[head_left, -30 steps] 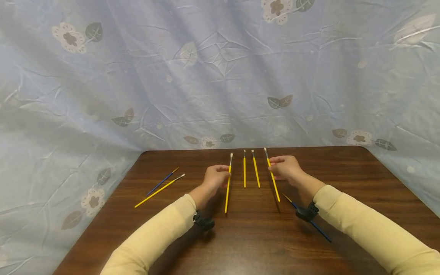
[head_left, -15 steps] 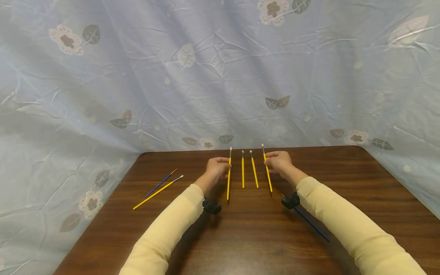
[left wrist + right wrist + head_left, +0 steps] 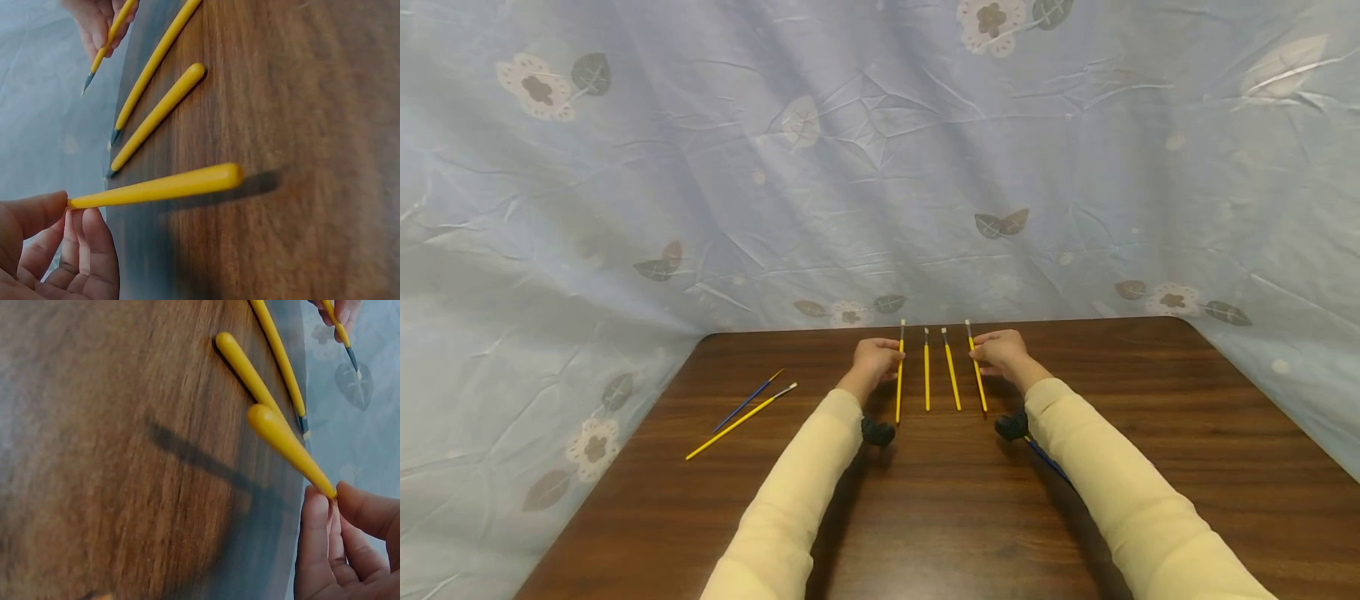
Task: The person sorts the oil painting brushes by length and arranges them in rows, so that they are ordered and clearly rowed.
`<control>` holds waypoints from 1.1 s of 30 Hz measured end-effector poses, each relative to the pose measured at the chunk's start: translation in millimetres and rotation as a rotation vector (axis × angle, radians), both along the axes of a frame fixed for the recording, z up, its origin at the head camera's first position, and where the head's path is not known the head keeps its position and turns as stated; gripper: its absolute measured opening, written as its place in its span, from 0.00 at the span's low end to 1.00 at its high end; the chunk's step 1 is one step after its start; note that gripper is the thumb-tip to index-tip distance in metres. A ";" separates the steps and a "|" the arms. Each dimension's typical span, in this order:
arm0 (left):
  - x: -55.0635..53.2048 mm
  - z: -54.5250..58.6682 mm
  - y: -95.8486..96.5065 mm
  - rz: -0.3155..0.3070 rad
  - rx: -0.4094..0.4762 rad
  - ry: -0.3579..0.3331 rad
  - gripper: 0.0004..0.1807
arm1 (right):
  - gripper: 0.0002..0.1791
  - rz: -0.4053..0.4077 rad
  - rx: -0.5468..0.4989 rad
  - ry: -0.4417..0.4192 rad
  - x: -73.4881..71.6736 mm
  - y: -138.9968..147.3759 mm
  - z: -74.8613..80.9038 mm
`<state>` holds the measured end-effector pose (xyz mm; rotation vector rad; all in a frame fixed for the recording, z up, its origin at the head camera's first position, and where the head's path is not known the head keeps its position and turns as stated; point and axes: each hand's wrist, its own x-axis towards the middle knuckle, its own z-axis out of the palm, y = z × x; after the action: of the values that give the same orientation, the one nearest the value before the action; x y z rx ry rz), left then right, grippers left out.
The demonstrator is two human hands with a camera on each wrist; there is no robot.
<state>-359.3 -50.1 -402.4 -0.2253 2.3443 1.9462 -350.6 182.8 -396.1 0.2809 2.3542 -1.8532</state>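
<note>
in the head view, right of the frame's centre, the left hand point(image 3: 876, 360) pinches the left outer brush point(image 3: 899, 385) and the right hand point(image 3: 1002, 354) pinches the right outer brush point(image 3: 977, 377); two yellow brushes point(image 3: 927, 379) rest on the table point(image 3: 925, 508) between them. shadows lie apart from both held handle ends, so these appear raised. assessment: a light thumb-and-finger pinch, level handles and tips matched to the resting pair should serve; avoid nudging the inner brushes.
</note>
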 end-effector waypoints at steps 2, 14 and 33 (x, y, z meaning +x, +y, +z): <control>-3.2 -2.6 1.3 -0.004 -0.006 0.002 0.14 | 0.22 -0.010 0.003 0.000 -1.6 -0.4 -2.2; -22.2 -16.8 6.7 0.047 -0.044 -0.009 0.12 | 0.22 -0.070 -0.012 -0.022 -7.5 -1.8 -8.8; -27.2 -23.6 9.8 0.083 -0.212 0.045 0.10 | 0.19 -0.152 0.082 -0.036 -18.6 -9.6 -17.0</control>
<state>-386.5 -40.3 -426.0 -0.3007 2.6103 1.7516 -369.2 173.3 -413.2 0.5111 2.4502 -1.7992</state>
